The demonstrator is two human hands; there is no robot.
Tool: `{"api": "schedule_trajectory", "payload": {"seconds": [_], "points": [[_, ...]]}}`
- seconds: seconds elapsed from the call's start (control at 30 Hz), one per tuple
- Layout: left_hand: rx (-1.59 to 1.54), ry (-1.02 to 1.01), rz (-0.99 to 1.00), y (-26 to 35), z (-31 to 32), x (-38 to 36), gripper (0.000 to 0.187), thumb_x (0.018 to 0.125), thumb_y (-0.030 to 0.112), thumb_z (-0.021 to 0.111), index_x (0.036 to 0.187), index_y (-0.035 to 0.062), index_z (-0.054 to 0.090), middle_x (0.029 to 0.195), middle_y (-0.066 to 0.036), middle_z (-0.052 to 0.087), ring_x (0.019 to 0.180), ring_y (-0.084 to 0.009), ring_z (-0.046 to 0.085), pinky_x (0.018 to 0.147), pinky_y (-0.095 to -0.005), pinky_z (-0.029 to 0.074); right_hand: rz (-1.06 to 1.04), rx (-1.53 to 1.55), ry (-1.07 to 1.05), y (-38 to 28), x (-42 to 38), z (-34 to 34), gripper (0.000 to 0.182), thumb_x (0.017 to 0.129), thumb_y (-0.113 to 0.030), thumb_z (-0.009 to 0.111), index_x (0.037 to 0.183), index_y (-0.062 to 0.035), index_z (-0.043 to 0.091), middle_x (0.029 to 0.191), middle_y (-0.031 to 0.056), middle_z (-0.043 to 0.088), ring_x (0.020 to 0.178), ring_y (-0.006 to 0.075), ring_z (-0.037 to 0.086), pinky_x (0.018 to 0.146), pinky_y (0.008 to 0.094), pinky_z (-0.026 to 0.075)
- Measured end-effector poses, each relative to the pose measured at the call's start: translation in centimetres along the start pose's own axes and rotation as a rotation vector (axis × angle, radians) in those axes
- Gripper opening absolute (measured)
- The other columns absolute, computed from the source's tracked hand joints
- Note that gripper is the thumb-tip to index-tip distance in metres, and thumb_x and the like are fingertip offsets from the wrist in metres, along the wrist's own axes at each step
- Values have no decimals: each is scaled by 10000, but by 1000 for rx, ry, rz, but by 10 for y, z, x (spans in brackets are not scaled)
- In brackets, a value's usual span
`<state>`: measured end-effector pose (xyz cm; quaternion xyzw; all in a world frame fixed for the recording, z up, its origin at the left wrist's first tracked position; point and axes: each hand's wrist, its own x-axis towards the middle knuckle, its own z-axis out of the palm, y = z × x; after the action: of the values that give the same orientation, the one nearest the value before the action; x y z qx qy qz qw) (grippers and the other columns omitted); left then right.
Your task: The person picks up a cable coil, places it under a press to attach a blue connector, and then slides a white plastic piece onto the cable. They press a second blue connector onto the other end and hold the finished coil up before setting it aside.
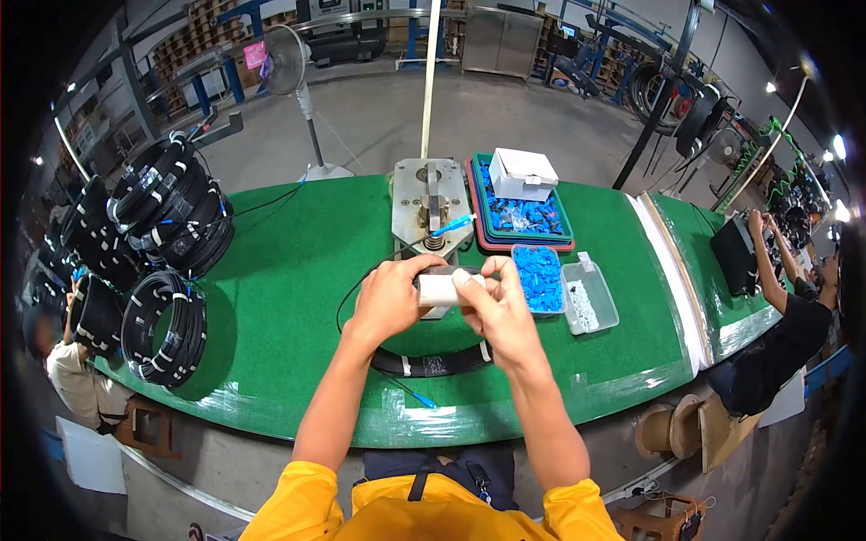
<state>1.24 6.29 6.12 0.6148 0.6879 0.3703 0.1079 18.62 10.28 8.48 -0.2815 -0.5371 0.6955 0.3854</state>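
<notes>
My left hand is closed around the left end of a white rectangular label. My right hand pinches the label's right end between thumb and fingers. Dark material shows behind the label, apparently part of a black cable coil whose near side lies below my hands, bound with white ties. One blue connector on a cable end rests near the table's front edge. Another blue connector lies across the metal hand press just beyond my hands.
Black cable coils are stacked at left, with a single coil nearer. At right stand a bin of blue parts, a clear box of small white pieces, and trays bearing a white carton. People work at both sides.
</notes>
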Motion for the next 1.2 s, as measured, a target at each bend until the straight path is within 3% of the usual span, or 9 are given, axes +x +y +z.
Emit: {"api": "schedule_trajectory", "payload": {"seconds": [0.13, 0.23, 0.3, 0.5, 0.83, 0.9, 0.93, 1.03, 1.2], "points": [[68, 34, 107, 8, -5, -3, 352, 757, 226, 790, 1078, 104, 711, 890, -135, 731, 814, -317, 708, 743, -388, 541, 21, 56, -21, 9, -13, 4, 399, 897, -173, 704, 1077, -84, 359, 869, 84, 609, 673, 64, 516, 560, 206, 398], [-17, -44, -69, 21, -10, -3, 368, 788, 312, 770, 1083, 100, 709, 863, -135, 725, 758, -278, 705, 718, -370, 536, 20, 78, -15, 19, -21, 2, 365, 882, -152, 715, 1077, -68, 418, 877, 69, 629, 681, 50, 519, 577, 202, 404], [-81, -24, -43, 13, -7, -3, 477, 807, 511, 714, 1085, 124, 708, 776, -166, 703, 739, -337, 693, 713, -430, 538, 69, 107, -2, 22, -26, 4, 330, 888, -142, 705, 1128, -51, 498, 890, 51, 650, 690, 37, 525, 582, 193, 397], [-45, -90, -68, 15, -14, -3, 499, 831, 532, 676, 1099, 112, 709, 758, -176, 695, 744, -337, 693, 704, -426, 534, 47, 79, -11, 32, -28, -1, 332, 909, -120, 659, 1210, -68, 529, 867, 40, 664, 657, 26, 516, 564, 187, 381], [-49, -93, -26, 10, -11, -4, 513, 852, 505, 665, 1097, 55, 702, 789, -192, 698, 742, -340, 692, 713, -427, 534, 75, 104, 28, 29, -39, 5, 373, 916, -126, 649, 1255, -55, 508, 846, 45, 666, 597, 37, 518, 501, 192, 387], [-62, -88, 64, 9, -12, -3, 437, 872, 372, 693, 1076, -14, 680, 899, -179, 712, 773, -280, 684, 717, -372, 528, 44, 106, 29, 32, -39, 6, 388, 918, -125, 646, 1272, -50, 505, 840, 46, 663, 580, 38, 515, 474, 187, 381], [-61, -89, 65, 11, -15, -3, 437, 872, 372, 693, 1076, -14, 680, 899, -179, 712, 773, -280, 684, 717, -372, 528, 44, 108, 30, 32, -39, 6, 388, 918, -125, 646, 1272, -50, 505, 840, 46, 663, 580, 38, 515, 474, 187, 381], [-147, -220, 36, 12, -22, 0, 428, 884, 317, 684, 1124, -35, 649, 982, -190, 706, 870, -291, 689, 795, -381, 528, 51, 115, 50, 32, -41, 7, 415, 918, -120, 641, 1304, -47, 507, 837, 52, 660, 581, 37, 517, 469, 186, 386], [-238, -308, 185, 3, -25, 5, 444, 895, 242, 665, 1229, -41, 590, 1129, -194, 676, 1035, -275, 663, 917, -378, 499, 14, 108, 46, 33, -39, 4, 496, 925, -108, 623, 1399, -60, 486, 816, 40, 638, 567, 37, 501, 465, 189, 389]]}}
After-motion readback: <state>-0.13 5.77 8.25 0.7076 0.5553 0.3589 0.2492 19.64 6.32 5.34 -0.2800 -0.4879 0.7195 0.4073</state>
